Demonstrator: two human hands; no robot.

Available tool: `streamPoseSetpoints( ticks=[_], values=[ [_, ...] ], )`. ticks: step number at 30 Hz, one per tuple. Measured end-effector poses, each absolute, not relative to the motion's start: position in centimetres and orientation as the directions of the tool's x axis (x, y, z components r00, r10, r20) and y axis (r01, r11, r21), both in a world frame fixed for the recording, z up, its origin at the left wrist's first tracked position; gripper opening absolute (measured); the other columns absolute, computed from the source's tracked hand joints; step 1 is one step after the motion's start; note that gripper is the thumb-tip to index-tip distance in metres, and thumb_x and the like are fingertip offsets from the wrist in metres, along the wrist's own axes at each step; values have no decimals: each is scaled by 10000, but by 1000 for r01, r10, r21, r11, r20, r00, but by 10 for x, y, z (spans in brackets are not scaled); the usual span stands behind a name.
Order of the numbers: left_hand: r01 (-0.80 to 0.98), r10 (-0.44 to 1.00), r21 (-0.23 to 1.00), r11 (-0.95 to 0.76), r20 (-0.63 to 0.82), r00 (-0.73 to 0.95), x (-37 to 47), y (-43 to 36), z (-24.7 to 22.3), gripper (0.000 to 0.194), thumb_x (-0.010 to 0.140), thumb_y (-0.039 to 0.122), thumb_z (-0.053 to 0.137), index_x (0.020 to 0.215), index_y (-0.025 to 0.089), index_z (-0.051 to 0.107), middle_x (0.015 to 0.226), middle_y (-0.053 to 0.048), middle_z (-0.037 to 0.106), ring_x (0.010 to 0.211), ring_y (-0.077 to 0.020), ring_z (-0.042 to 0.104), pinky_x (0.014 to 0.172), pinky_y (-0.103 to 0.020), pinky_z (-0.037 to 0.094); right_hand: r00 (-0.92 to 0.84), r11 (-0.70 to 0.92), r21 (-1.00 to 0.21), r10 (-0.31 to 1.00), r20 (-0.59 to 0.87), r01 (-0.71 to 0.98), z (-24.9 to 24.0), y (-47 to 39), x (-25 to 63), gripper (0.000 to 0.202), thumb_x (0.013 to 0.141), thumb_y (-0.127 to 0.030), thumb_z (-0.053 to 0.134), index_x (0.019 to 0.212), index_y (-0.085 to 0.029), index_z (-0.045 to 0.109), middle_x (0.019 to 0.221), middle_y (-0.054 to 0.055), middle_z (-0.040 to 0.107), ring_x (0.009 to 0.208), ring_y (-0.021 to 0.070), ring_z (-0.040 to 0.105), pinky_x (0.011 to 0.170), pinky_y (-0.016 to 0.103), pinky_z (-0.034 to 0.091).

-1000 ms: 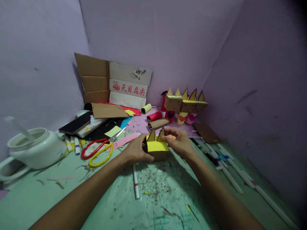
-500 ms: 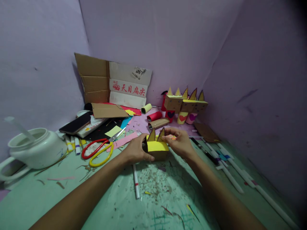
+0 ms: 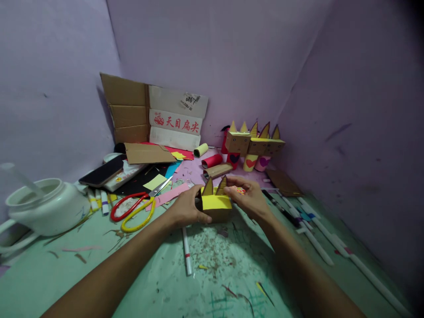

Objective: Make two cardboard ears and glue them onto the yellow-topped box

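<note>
A small cardboard box with a yellow paper top stands on the green tabletop in front of me. Two pointed cardboard ears rise from its back edge. My left hand grips the box's left side, thumb along the lower front. With thumb and fingers, my right hand pinches the right-hand ear. A small pink and red patterned piece shows at the right palm; whether the hand holds it I cannot tell. Below the box lies a white marker.
Red-and-yellow scissors lie left, by a white pot. Behind stand several eared cardboard animal figures, paper rolls and an unfolded carton. Several white sticks lie right. Paper scraps litter the table.
Both hands keep their hold on the box and its ear. The whole scene sits slightly further left in view, as the camera has turned a little.
</note>
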State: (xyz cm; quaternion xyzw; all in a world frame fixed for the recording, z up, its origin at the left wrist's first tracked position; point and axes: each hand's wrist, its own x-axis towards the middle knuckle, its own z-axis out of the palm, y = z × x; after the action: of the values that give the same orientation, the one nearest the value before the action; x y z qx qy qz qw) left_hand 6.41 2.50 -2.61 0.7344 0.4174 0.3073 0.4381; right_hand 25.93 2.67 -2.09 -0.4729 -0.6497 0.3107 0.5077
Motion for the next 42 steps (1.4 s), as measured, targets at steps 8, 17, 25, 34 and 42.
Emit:
streamPoseSetpoints(
  ticks=[8,17,25,34,42],
  values=[
    [350,880,898,-267,79,469,64,26,-26,688,455,195,773,1092,162,514,1033,-69,616,957,-268,553,813,-369,416,28,338,-898,933,360,282,-28,30,276,274,737,-355,585,919,-173,682,921,75,698,810,209,631,667,305,490],
    [307,873,919,-247,74,483,64,27,-26,714,448,187,786,1102,169,499,1058,-65,619,990,-267,555,843,-356,419,-17,274,-897,958,286,347,-21,23,268,169,684,-312,591,629,-155,620,545,-17,578,497,109,494,481,220,376],
    [300,872,932,-205,36,488,66,26,-23,726,460,173,794,1113,155,478,1096,-84,598,999,-267,557,850,-363,433,-63,302,-870,951,303,390,-23,25,268,161,689,-290,544,589,-167,573,540,-20,548,521,118,481,511,232,360],
    [295,869,931,-215,45,492,66,28,-24,713,475,163,772,1129,176,489,1137,-102,582,1058,-284,527,915,-393,397,-56,300,-825,948,312,478,-26,27,273,185,718,-302,524,587,-176,552,530,-29,523,510,117,455,488,223,319],
    [263,860,943,-203,44,508,64,28,-25,701,489,179,775,1124,164,477,1097,-111,587,1026,-306,536,879,-426,412,113,239,-793,926,360,561,-30,33,286,316,780,-313,479,486,-199,491,415,-39,422,430,115,388,449,237,248]
  ],
)
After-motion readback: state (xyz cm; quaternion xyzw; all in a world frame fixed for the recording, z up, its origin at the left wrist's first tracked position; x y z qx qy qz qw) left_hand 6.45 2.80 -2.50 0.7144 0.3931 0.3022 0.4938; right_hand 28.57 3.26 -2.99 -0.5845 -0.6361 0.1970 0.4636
